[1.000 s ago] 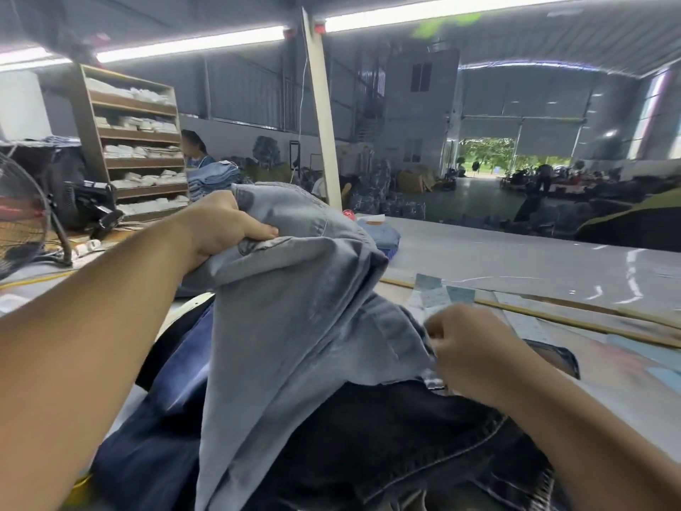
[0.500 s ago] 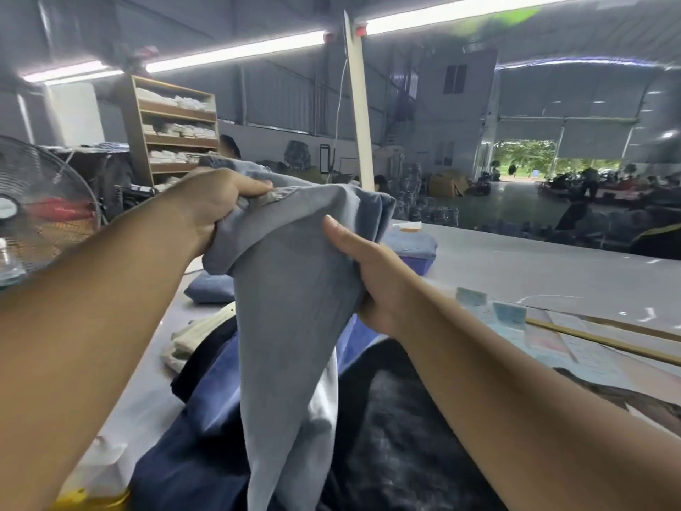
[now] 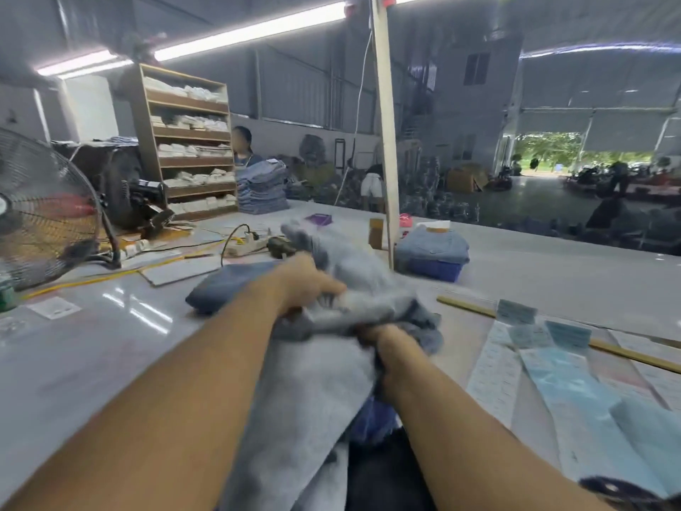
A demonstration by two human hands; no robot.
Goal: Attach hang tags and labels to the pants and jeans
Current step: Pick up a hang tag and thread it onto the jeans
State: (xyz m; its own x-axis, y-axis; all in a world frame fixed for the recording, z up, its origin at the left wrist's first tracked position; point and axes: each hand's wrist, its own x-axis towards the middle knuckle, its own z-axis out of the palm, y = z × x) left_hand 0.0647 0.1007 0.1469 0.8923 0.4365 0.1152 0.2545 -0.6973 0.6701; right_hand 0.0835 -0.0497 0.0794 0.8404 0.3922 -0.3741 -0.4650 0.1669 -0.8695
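One view only: head cam, wide-angle, so you look forward and down your own forearms across the table. Your hands sit close, at frame centre, near enough to blur. Beyond them the view faces the shelf unit, the white post and the open hall doorway at far right.

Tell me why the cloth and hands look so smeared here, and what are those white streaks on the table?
Head view: the grey jeans and left hand are motion-blurred; the right hand is half buried in cloth. The streaks are glare from the ceiling light on the glossy table. The wide lens bends the edges.
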